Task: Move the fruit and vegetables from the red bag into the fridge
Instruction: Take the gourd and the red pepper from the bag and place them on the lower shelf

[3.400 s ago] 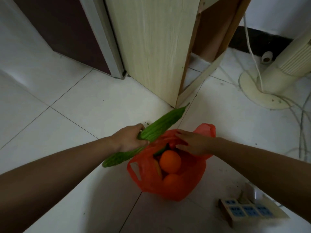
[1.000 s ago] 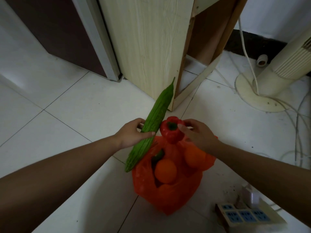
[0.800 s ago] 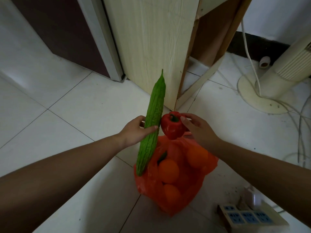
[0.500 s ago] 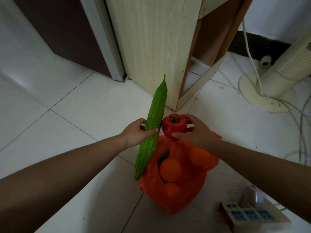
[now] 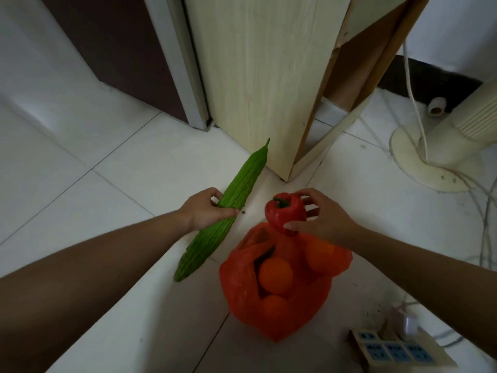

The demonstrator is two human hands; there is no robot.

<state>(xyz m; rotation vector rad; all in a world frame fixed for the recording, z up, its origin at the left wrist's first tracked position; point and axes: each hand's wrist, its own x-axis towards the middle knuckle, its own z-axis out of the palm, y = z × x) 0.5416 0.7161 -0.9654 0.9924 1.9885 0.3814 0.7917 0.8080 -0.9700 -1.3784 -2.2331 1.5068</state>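
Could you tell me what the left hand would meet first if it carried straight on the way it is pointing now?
Probably the pale wooden cabinet. The left hand holds the bitter gourd, whose tip aims at the cabinet's lower corner; only bare floor tile shows between them, though depth is hard to judge.

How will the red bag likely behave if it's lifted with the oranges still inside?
The red bag looks like thin, crumpled plastic, so it would probably sag around the oranges. Its mouth gapes open, so fruit might roll out if it tips. It probably weighs little itself.
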